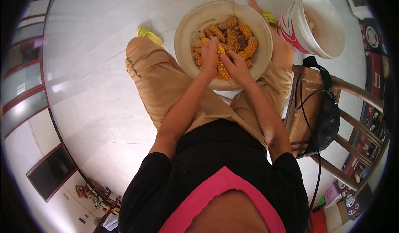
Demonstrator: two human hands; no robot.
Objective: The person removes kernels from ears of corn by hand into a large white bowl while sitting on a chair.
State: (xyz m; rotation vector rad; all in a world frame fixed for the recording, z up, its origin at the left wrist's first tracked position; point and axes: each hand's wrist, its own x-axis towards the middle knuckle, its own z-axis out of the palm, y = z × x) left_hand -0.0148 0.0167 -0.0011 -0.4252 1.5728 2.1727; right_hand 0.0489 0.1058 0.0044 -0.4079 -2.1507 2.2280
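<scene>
Both my hands are over a round, pale basin (183, 46) between my knees. An ear of corn (220, 49) with yellow kernels is held between them. My left hand (209, 56) is closed around one side of it. From the other side, my right hand (236, 66) grips the same ear, its thumb pressed near the kernels. Several more dried corn ears (250, 49) and loose kernels (223, 73) lie in the basin below. Some of the ears look partly bare.
A white bucket (307, 25) with red markings stands at the far right, pale pieces inside. Close to my right is a wooden chair (309, 104) with a black bag (326, 123) and a cable. A yellow-green slipper (150, 36) is by my left foot. Pale tiles (91, 66) cover the floor.
</scene>
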